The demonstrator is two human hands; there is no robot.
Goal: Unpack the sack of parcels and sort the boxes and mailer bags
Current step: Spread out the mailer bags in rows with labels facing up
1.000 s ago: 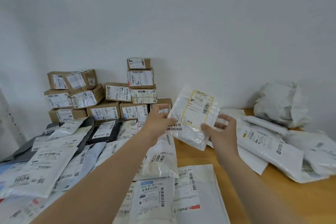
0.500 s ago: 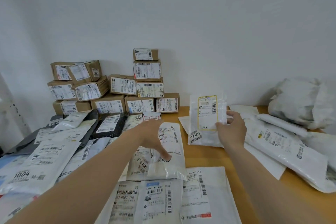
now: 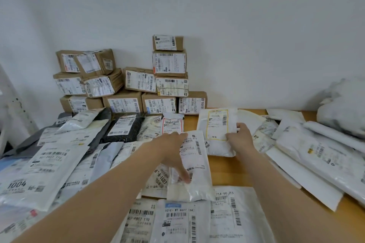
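Pressing with the left hand (image 3: 173, 152), fingers stretched nearly straight, down on a white mailer bag (image 3: 194, 165) at the middle of the wooden table (image 3: 223, 169); no curl round it to be seen. Gripping with the right hand (image 3: 240, 138), fingers bent round the right edge, a yellow-labelled mailer (image 3: 217, 130) at 1 o'clock from the first bag; resting on the tabletop or just clear of it, cannot tell. Stacked against the wall at 11 o'clock: brown boxes (image 3: 138, 81). Spread from 7 to 10 o'clock: more mailer bags (image 3: 49, 163). Heaped at 3 o'clock: further white bags (image 3: 316, 154). Slumped at 2 o'clock, behind those: a crumpled white sack (image 3: 343, 104).
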